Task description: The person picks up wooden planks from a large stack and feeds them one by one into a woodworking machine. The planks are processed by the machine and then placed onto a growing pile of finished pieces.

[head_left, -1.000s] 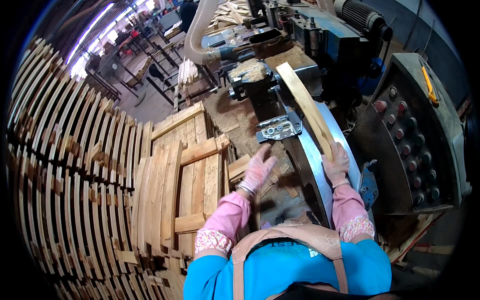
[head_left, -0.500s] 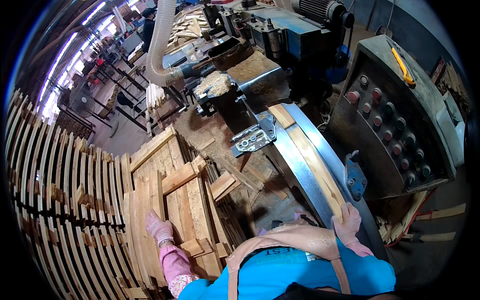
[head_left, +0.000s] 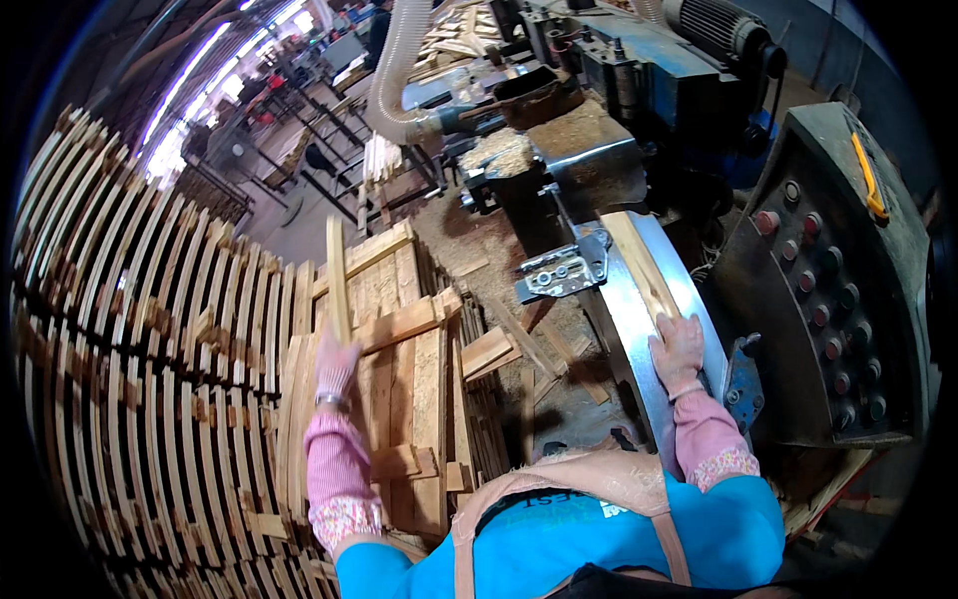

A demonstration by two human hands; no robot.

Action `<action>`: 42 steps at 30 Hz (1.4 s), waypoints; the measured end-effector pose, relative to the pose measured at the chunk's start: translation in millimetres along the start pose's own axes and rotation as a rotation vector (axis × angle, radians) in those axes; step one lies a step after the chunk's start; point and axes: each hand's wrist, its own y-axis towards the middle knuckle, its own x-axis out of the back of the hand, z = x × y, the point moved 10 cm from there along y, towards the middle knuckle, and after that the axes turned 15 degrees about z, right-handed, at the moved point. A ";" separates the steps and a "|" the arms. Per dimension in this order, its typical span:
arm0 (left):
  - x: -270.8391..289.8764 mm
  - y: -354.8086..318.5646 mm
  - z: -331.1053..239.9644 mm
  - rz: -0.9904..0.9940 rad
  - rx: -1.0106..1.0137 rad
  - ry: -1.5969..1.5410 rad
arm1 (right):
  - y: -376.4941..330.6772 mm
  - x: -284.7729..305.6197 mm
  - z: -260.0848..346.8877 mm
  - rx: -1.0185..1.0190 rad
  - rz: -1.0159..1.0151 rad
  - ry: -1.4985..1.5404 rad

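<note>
My left hand (head_left: 337,365), blurred a little, is closed round the lower end of a narrow wooden strip (head_left: 337,270). That strip stands up at a tilt above a stack of boards (head_left: 401,374). My right hand (head_left: 678,353) grips the near end of a wooden board (head_left: 639,262), which lies flat on the shiny metal feed table (head_left: 644,384). The board's far end reaches the machine's infeed, beside a metal guide bracket (head_left: 562,272) on its left.
Tall stacks of wooden slats (head_left: 170,329) fill the left side. A woodworking machine (head_left: 599,70) with a dust hose (head_left: 400,80) stands ahead. At right is a control panel (head_left: 818,290) with several buttons and a yellow cutter knife (head_left: 868,178) on top. Offcuts (head_left: 529,339) lie on the floor.
My right hand has moved forward along the feed table, sliding the board toward the machine. From the stack, my left hand has picked up a wooden strip. The view has shifted left.
</note>
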 end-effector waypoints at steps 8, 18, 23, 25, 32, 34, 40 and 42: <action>-107.6 58.5 -219.5 0.288 -0.512 -1.162 | 84.3 -109.4 49.6 0.081 0.479 1.216; -350.8 -73.6 -260.1 0.944 -0.350 -1.190 | -212.1 32.3 3.2 -0.435 0.166 0.267; -378.6 -64.1 -166.9 0.938 -0.105 -1.309 | -265.3 42.6 -17.7 -0.439 0.147 -0.021; -358.7 -66.8 -167.3 0.908 -0.074 -1.251 | -225.3 30.3 -22.0 -0.340 -0.018 -0.105; -306.0 -22.0 -168.3 0.683 -0.351 -0.816 | 9.6 -29.8 -21.9 -0.230 -0.208 0.009; -264.8 -20.2 -179.3 0.600 -0.407 -0.776 | 36.1 -31.5 -19.1 -0.205 -0.180 -0.003; -103.9 11.0 -47.5 0.204 -0.122 0.039 | -94.3 -7.0 -24.3 -0.369 0.060 -0.006; -71.0 6.0 108.1 -0.095 -0.140 -0.016 | -160.1 12.9 -19.6 -0.354 0.130 -0.067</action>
